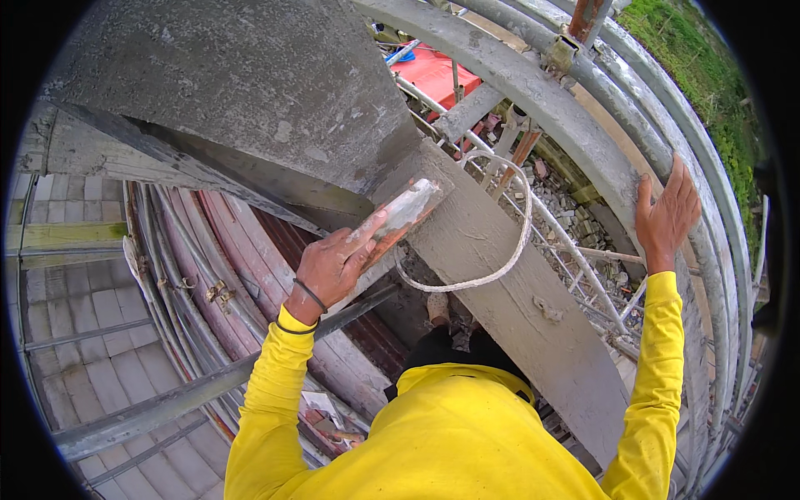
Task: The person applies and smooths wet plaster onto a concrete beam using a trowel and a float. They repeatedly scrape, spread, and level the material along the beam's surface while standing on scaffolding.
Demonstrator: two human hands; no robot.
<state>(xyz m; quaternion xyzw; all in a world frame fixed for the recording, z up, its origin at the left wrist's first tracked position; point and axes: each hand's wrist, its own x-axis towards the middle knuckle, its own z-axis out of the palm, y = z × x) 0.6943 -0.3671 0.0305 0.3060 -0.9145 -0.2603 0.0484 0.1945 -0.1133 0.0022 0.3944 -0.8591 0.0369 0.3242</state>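
Note:
My left hand (333, 265) is closed round the end of a mortar-smeared plastering float (406, 218), long and narrow with a pale worn face. The float's far end reaches over the inner edge of a grey rendered beam (508, 258), close to where it meets a large grey concrete block (250, 83). A loop of white rope (518, 250) crosses the beam just right of the float. On the right, my right hand (669, 215) lies over a curved metal scaffold pipe (617, 96), thumb apart from the fingers; the fingertips are partly hidden.
More pipes and a diagonal metal bar (158, 410) surround me. Pinkish curved boards (250, 250) lie at left, above grey paving (108, 325). Far below lie rubble (587, 225) and a red sheet (435, 75). My foot (437, 308) shows between the beam and the boards.

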